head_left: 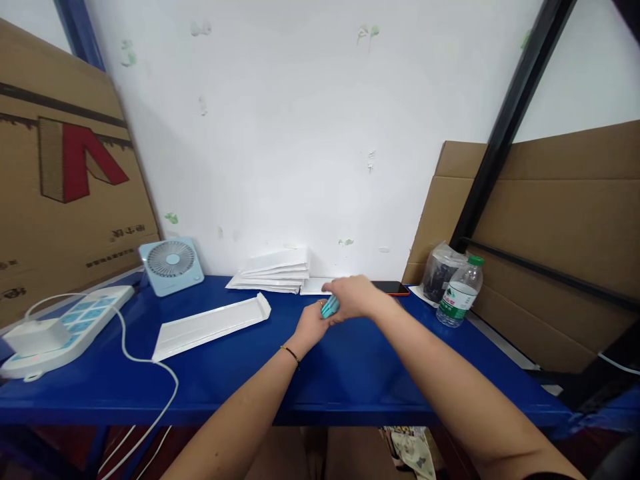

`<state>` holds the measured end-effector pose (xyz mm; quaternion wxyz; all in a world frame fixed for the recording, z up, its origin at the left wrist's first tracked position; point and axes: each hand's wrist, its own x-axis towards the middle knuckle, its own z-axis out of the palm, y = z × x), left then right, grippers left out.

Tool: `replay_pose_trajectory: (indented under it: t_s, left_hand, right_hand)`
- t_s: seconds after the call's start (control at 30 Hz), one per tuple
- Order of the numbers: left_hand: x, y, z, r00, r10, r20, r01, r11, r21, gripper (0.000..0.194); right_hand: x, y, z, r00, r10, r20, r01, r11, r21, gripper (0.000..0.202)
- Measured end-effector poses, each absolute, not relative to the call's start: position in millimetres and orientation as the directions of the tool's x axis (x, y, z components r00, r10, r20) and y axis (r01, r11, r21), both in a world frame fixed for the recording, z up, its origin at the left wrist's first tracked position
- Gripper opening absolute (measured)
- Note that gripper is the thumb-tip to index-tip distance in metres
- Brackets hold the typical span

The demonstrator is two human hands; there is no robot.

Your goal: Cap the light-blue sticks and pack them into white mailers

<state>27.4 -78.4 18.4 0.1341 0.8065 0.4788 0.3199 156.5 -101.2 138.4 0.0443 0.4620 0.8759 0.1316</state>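
Note:
A small light-blue object (pixel 330 307) sits between my two hands above the desk; its kind is not clear because fingers cover much of it. My left hand (pixel 310 325), with a thin dark bracelet at the wrist, has its fingers closed on the near side of this object. From above and the right, my right hand (pixel 353 297) grips it too, fingers bent over it. To the left lies a long white mailer (pixel 213 325), one end folded up. Behind my hands, a stack of white mailers (pixel 275 272) rests against the wall, and a flat white piece (pixel 313 287) is partly hidden.
A light-blue fan (pixel 173 265) stands at the back left. A power strip (pixel 95 317) with a white cable lies at the left edge. A phone (pixel 393 288), a bagged dark item (pixel 440 273) and a water bottle (pixel 459 293) are at right. Cardboard (pixel 565 253) flanks the blue desk (pixel 225 380).

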Motion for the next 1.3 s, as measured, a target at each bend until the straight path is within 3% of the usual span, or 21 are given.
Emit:
replay_pose_trajectory:
  t_s: [0.13,0.27,0.37,0.43,0.5,0.57,0.63,0.67,0.73,0.77,0.83,0.9,0.97,1.03,1.1,1.17,1.23,1.3]
  left_hand:
    - [39.8,-91.4,21.1,0.215,0.899,0.383,0.572,-0.433,0.696,0.035]
    - [41.2,-103.2,9.6,0.287,0.910,0.299,0.604,-0.414,0.681,0.027]
    - [33.0,-108.5,7.0,0.299,0.898,0.323,0.652,-0.439,0.618,0.022]
    - [26.3,-111.9,12.3,0.305,0.880,0.364,0.698,-0.467,0.543,0.019]
    - [21.3,-116.6,21.6,0.363,0.834,0.416,0.741,-0.529,0.414,0.014]
    - [19.3,-123.3,31.7,0.490,0.733,0.471,0.756,-0.627,0.188,0.013]
    - [19.3,-131.5,40.0,0.628,0.607,0.487,0.717,-0.695,-0.057,0.021]
    - [19.6,-135.7,43.1,0.677,0.557,0.480,0.689,-0.709,-0.149,0.023]
    - [19.8,-142.9,47.8,0.703,0.542,0.460,0.679,-0.703,-0.211,0.023]
    - [19.5,-145.4,49.5,0.684,0.581,0.442,0.705,-0.681,-0.197,0.020]
    - [18.4,-147.5,52.5,0.596,0.718,0.360,0.793,-0.597,-0.121,0.012]
    - [16.5,-146.3,54.7,0.502,0.835,0.226,0.861,-0.508,-0.038,0.016]
    - [14.2,-144.0,55.3,0.452,0.873,0.182,0.888,-0.459,-0.006,0.018]
    - [11.4,-142.6,54.1,0.465,0.842,0.275,0.879,-0.476,-0.030,0.014]
    - [7.7,-142.7,51.5,0.527,0.748,0.405,0.838,-0.537,-0.098,0.015]
    - [2.6,-143.2,48.8,0.616,0.632,0.469,0.766,-0.620,-0.170,0.021]
    - [-3.3,-143.3,46.9,0.692,0.540,0.479,0.692,-0.686,-0.225,0.026]
    - [-8.3,-143.6,46.3,0.752,0.478,0.454,0.626,-0.734,-0.264,0.029]
  right_hand:
    - [140.9,-116.9,161.4,-0.563,0.811,0.162,0.824,0.533,0.194,0.053]
    - [130.3,-128.0,134.0,-0.570,0.815,0.103,0.820,0.558,0.125,0.048]
    - [144.8,-132.7,124.9,-0.527,0.843,0.104,0.845,0.533,-0.035,0.047]
    - [161.6,-133.7,125.9,-0.476,0.879,0.029,0.851,0.469,-0.235,0.049]
    - [176.3,-135.0,122.6,-0.479,0.857,-0.190,0.800,0.336,-0.497,0.056]
    - [183.9,-138.4,109.8,-0.580,0.676,-0.455,0.685,0.103,-0.721,0.050]
    - [184.1,-143.9,90.2,-0.670,0.492,-0.555,0.589,-0.101,-0.802,0.040]
    - [182.3,-146.9,80.3,-0.670,0.492,-0.556,0.576,-0.128,-0.807,0.034]
    - [176.7,-152.1,65.2,-0.579,0.629,-0.519,0.669,0.001,-0.743,0.022]
    - [173.6,-154.2,61.0,-0.504,0.739,-0.447,0.753,0.123,-0.646,0.018]
    - [167.7,-157.0,59.4,-0.399,0.901,-0.173,0.891,0.336,-0.307,0.014]
    - [163.3,-158.2,63.6,-0.408,0.909,0.083,0.912,0.409,0.011,0.018]
    - [161.5,-157.4,69.3,-0.427,0.888,0.174,0.904,0.411,0.118,0.020]
    - [162.7,-154.7,73.6,-0.398,0.912,0.100,0.916,0.401,-0.016,0.019]
    - [166.3,-151.3,74.5,-0.405,0.901,-0.154,0.874,0.331,-0.356,0.023]
    - [170.1,-149.4,71.2,-0.512,0.731,-0.450,0.734,0.100,-0.672,0.026]
    - [171.2,-151.0,64.4,-0.622,0.503,-0.600,0.614,-0.162,-0.772,0.028]
    - [168.5,-155.6,56.0,-0.663,0.399,-0.633,0.564,-0.291,-0.773,0.030]
